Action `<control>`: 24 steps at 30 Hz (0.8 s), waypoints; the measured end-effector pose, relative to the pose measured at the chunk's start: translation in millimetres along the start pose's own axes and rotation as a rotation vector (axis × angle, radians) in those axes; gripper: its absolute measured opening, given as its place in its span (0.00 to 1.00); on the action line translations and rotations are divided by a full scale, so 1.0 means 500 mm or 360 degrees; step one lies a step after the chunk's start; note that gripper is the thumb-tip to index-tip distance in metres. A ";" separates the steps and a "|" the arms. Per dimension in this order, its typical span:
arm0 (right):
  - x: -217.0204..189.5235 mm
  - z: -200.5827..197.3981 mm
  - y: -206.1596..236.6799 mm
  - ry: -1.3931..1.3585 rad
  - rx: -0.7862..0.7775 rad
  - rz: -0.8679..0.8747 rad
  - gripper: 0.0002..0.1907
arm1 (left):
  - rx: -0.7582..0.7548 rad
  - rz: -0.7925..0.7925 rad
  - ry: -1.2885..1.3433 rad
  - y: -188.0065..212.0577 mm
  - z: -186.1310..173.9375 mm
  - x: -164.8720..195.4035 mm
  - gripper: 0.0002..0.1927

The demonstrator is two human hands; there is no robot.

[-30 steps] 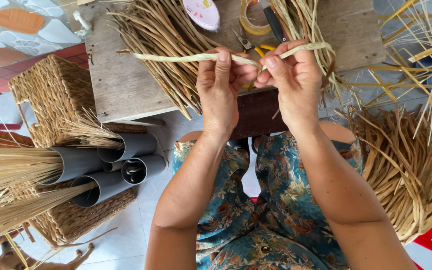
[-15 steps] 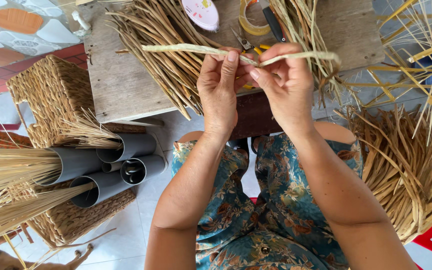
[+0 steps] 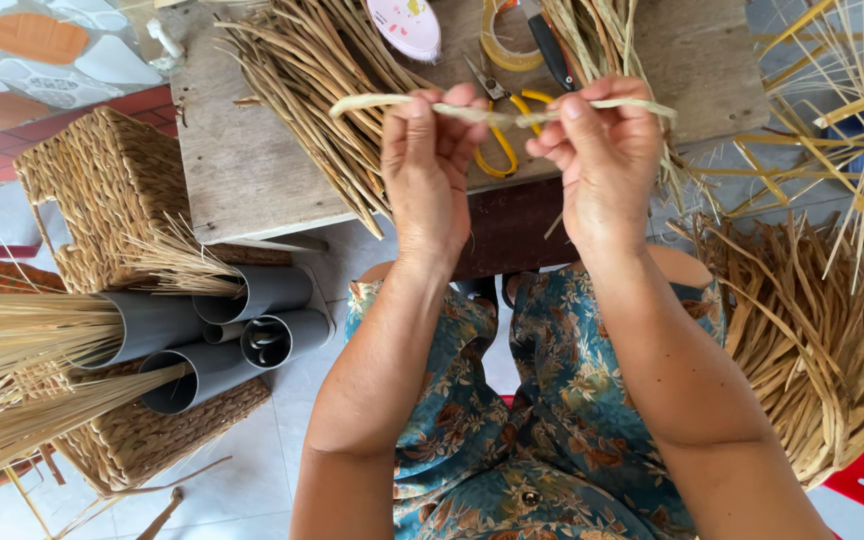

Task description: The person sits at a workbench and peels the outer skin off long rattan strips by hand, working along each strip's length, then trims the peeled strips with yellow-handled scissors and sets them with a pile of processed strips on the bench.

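Nearest are the knees in a blue flowered dress (image 3: 552, 400). Above them the left hand (image 3: 430, 160) and right hand (image 3: 602, 155) are close together, each pinching one pale straw strand (image 3: 497, 113) held flat over the wooden tabletop (image 3: 242, 170). The fingers hide the strand's middle. Yellow-handled scissors (image 3: 497, 130) lie partly hidden behind the hands. Farther off, a heap of dry straw (image 3: 312, 90) and a tape roll (image 3: 507, 40) are cut off by the top edge.
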State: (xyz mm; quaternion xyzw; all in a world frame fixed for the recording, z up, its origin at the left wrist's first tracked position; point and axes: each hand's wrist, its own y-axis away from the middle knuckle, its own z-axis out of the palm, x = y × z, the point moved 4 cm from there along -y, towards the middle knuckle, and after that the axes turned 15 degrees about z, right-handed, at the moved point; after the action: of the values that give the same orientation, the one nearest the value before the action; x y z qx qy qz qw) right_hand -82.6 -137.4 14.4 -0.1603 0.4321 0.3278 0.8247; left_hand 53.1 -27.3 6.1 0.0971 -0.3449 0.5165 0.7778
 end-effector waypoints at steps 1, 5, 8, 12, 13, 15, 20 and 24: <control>-0.006 -0.007 -0.002 -0.0018 0.0047 -0.0083 0.06 | 0.0056 0.0045 0.0004 -0.008 -0.010 0.004 0.10; -0.019 -0.010 -0.009 0.0589 -0.0155 -0.0032 0.12 | -0.0267 0.0007 -0.0421 -0.017 -0.019 0.009 0.09; -0.003 0.003 -0.003 0.1786 -0.0151 0.0042 0.23 | -0.0727 -0.0215 -0.0889 0.007 -0.003 -0.016 0.09; 0.025 -0.002 0.010 0.2719 -0.0049 0.0492 0.19 | -0.0988 -0.0079 -0.1475 0.027 0.011 -0.025 0.09; 0.027 -0.006 0.009 0.2800 -0.0043 0.0597 0.17 | -0.1032 -0.0072 -0.1566 0.026 0.010 -0.023 0.10; 0.021 -0.004 0.013 0.2362 -0.0271 0.0570 0.20 | -0.1048 -0.0101 -0.1646 0.022 0.009 -0.018 0.09; -0.006 -0.026 -0.012 0.1266 -0.0517 0.0723 0.15 | -0.1231 -0.0114 -0.1555 0.042 0.025 -0.007 0.07; -0.008 -0.040 -0.017 0.0793 -0.0307 0.0749 0.19 | -0.1608 -0.0272 -0.1345 0.108 0.070 -0.027 0.05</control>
State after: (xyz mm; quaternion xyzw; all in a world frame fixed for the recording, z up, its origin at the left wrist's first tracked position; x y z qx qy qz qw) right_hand -90.6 -156.1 5.9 -0.2086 0.6122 0.4990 0.5768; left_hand -12.0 -31.1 12.3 -0.0584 -0.8110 0.1452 0.5637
